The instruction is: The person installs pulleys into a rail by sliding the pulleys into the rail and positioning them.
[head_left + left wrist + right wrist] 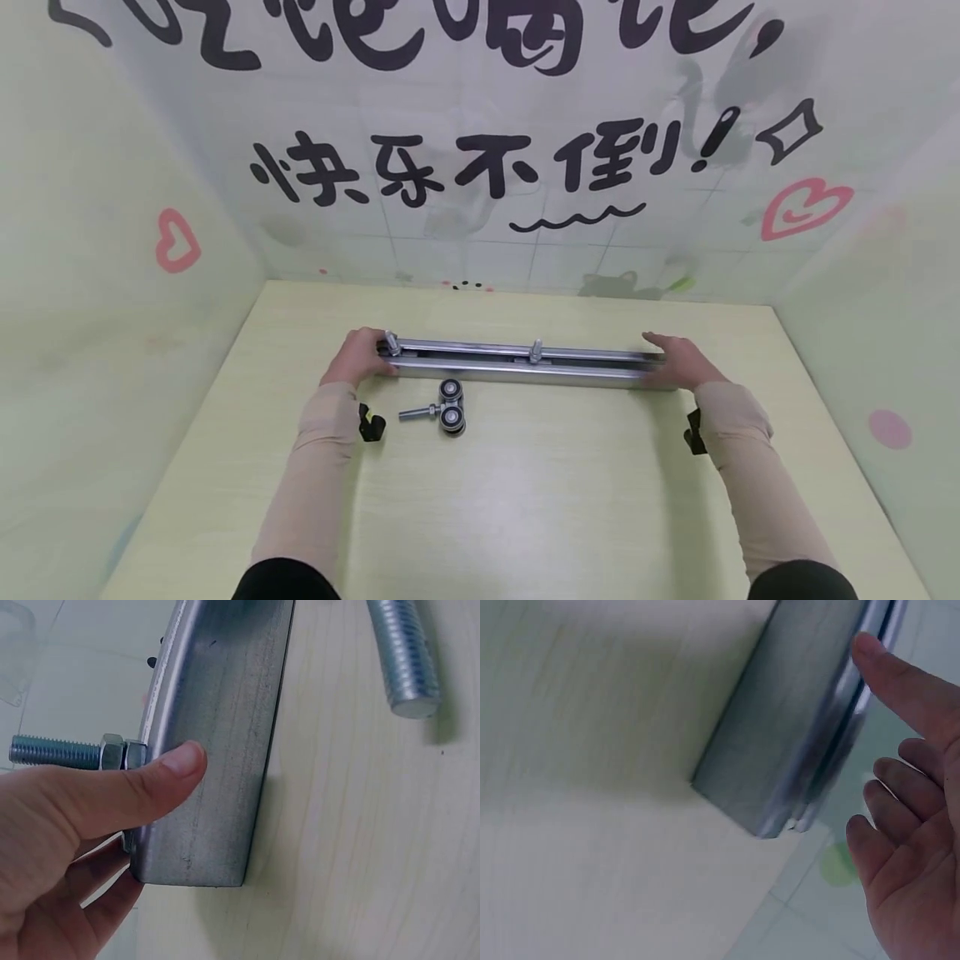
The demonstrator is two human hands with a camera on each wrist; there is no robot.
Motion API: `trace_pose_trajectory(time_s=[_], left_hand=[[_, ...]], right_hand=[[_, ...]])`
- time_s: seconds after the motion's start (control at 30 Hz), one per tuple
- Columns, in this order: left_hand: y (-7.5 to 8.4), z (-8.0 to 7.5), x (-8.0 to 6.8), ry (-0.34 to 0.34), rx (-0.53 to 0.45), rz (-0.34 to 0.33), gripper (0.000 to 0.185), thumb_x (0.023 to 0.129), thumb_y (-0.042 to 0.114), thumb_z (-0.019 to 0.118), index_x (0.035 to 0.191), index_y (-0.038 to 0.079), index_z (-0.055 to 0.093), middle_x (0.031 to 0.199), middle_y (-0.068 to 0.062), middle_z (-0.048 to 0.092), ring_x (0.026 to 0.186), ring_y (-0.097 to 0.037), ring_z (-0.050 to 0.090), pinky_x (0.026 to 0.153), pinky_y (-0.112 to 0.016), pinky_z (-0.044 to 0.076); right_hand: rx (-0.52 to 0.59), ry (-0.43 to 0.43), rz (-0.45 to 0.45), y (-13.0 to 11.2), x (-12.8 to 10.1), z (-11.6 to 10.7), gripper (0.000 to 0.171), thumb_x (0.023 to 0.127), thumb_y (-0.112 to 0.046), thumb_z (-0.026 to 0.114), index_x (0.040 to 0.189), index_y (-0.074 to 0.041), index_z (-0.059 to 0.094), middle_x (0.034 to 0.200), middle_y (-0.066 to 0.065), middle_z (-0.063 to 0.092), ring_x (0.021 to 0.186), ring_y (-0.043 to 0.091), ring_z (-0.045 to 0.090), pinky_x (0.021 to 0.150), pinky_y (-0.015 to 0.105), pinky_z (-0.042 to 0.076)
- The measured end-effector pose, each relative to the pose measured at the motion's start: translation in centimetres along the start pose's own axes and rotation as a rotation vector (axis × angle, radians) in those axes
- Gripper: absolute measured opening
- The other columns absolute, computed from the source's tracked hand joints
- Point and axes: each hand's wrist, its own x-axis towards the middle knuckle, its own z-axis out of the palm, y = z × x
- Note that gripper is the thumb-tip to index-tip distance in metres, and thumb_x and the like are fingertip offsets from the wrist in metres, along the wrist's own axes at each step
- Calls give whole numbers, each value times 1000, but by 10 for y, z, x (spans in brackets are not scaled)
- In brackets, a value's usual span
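Observation:
A silvery metal channel rail (487, 372) lies across the table, its long slot facing up. Two threaded bolts rise from the slot: one bolt (392, 342) at the left end, another bolt (536, 351) near the middle. My left hand (358, 357) grips the rail's left end, the thumb (176, 761) on its near side and the fingers behind, partly hidden. In the left wrist view nuts (112, 752) sit on the end bolt. Around the right end is my right hand (911, 825), fingers loose and spread, the thumb tip (868, 646) over the rail's edge.
A loose roller trolley (451, 408) with a threaded bolt lies in front of the rail, left of centre. Black wrist mounts (371, 423) show beside both sleeves. A printed backdrop (465, 250) rises behind the table's far edge, with side panels left and right.

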Motion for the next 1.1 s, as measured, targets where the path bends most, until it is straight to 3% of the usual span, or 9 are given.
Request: trace_pose_trajectory(time_s=[0.2, 0.33, 0.47, 0.63, 0.8, 0.93, 1.1], left_hand=[[-2, 1, 0, 6, -7, -4, 50, 62, 3, 80, 107, -6, 61, 107, -23, 61, 97, -34, 55, 92, -45, 43], [0, 0, -1, -2, -7, -11, 52, 62, 2, 79, 109, -7, 60, 109, -24, 60, 98, -35, 55, 92, -45, 43], [0, 0, -1, -1, -3, -13, 53, 62, 2, 79, 110, -8, 59, 109, -25, 60, 99, -35, 55, 93, -45, 42], [-1, 1, 0, -2, -9, -13, 54, 62, 3, 79, 111, -7, 59, 110, -25, 59, 100, -35, 55, 94, -45, 41], [-3, 1, 0, 7, -11, -4, 53, 61, 3, 80, 110, -6, 60, 109, -24, 61, 99, -34, 55, 94, -45, 41], [-4, 1, 0, 14, -24, 5, 51, 61, 2, 80, 107, -6, 61, 106, -23, 62, 96, -33, 57, 91, -44, 43], [-6, 2, 0, 27, -18, 21, 47, 60, 2, 80, 104, -5, 63, 103, -22, 63, 94, -32, 57, 89, -43, 44]], right_hand=[[-16, 95, -143, -51, 3, -5, 55, 84, -19, 63, 128, 9, 44, 126, 30, 47, 113, 43, 47, 97, 53, 35], [-36, 178, -290, -99, 0, -5, 47, 84, -17, 63, 122, 8, 52, 121, 24, 55, 108, 37, 54, 95, 48, 40], [-39, 201, -448, -148, 1, 4, 42, 82, -16, 65, 118, 6, 56, 117, 19, 59, 108, 32, 55, 94, 42, 43], [-85, 129, -595, -198, 10, 26, 40, 83, -16, 64, 117, 4, 57, 116, 16, 60, 107, 28, 57, 94, 36, 44], [-116, 16, -644, -239, 19, 56, 40, 84, -17, 64, 119, 1, 56, 119, 13, 59, 108, 24, 57, 94, 31, 44], [-169, -47, -677, -261, 28, 87, 38, 83, -17, 64, 118, -3, 58, 117, 10, 61, 104, 19, 59, 90, 25, 46], [-298, -48, -710, -277, 39, 122, 27, 82, -14, 64, 109, -6, 63, 104, 4, 66, 92, 13, 62, 79, 20, 50]])
